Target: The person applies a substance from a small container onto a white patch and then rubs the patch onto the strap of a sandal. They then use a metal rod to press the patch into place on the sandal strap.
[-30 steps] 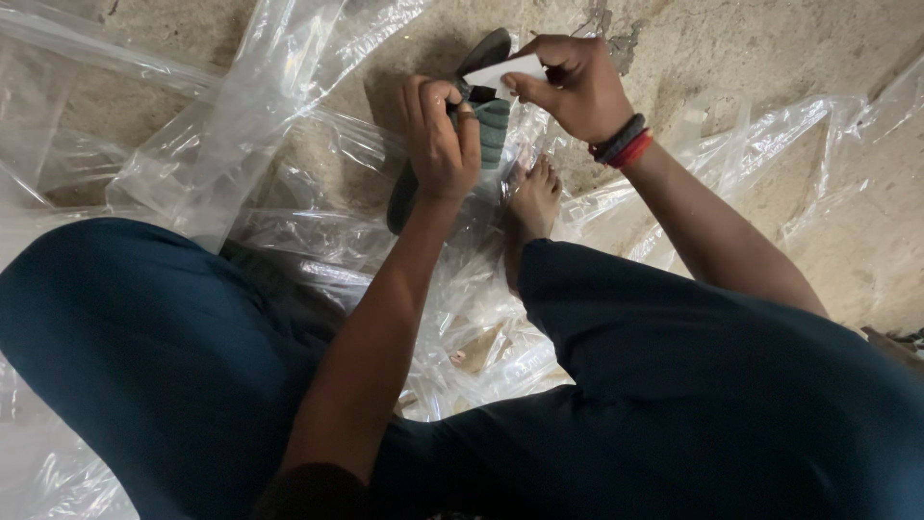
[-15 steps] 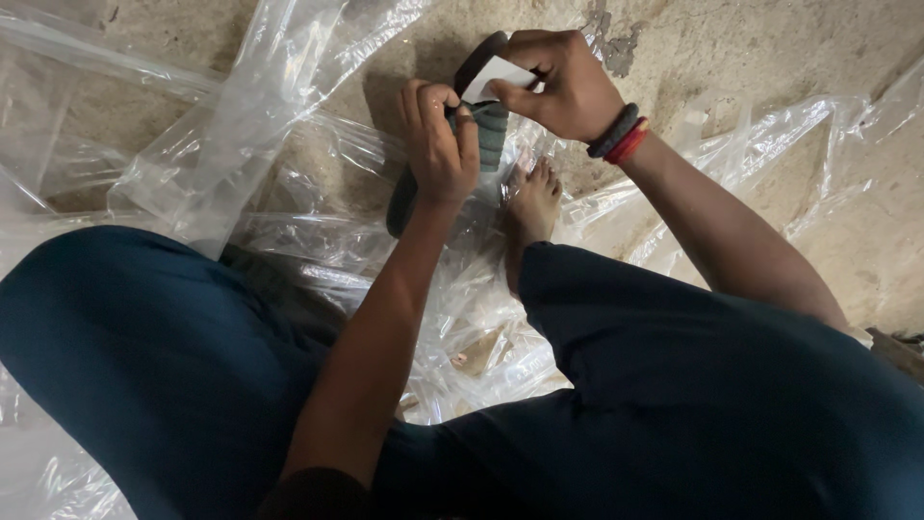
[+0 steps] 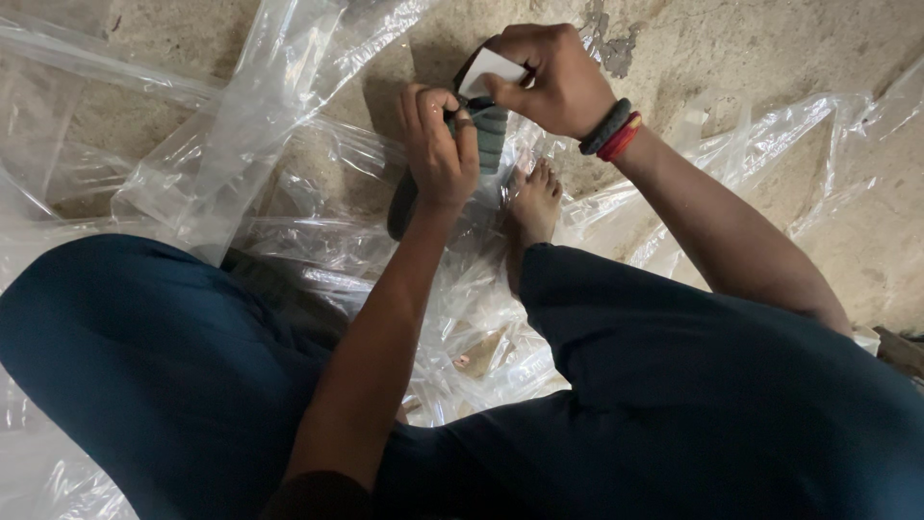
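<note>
free: bare concrete floor (image 3: 770,48) above hands | blocked: crumpled clear plastic sheets (image 3: 241,144) left, foot (image 3: 531,202) below

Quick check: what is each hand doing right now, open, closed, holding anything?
Left hand: closed on the dark green piece.
Right hand: closed, pinching the white card above that piece.

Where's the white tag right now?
In the head view, the white tag is at top centre, pinched in the right hand, just above the dark green sandal that the left hand grips, over the clear plastic sheets.
</note>
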